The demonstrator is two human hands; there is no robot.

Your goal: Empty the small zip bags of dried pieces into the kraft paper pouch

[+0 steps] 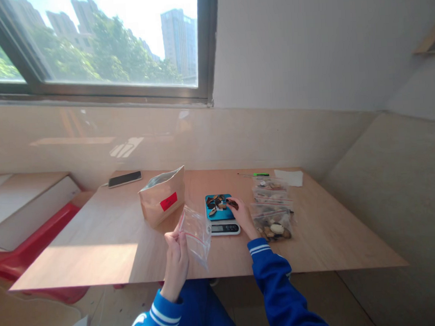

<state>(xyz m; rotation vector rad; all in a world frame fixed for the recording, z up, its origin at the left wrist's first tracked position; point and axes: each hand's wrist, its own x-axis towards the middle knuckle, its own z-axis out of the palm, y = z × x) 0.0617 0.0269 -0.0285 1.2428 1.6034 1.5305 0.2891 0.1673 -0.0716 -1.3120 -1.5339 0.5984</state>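
My left hand (177, 251) is closed on the top edge of a clear zip bag (197, 238) with a red seal line; the bag looks empty and hangs at the table's near edge. Over a small kitchen scale (226, 228) with a blue top, my right hand (242, 215) pinches some dark dried slices (232, 204). More dried brown pieces (217, 202) lie on the scale's plate. The digits on its display are too small to read. Left of the scale stands an open brown paper pouch (160, 198) with a red label; its contents are hidden.
Several filled zip bags (275, 223) lie in a row right of the scale. Behind them are a green-handled screwdriver (260, 174) and white paper (290, 177). A phone (124, 179) rests at the back left. A red stool (59, 224) stands left of the table (324, 225).
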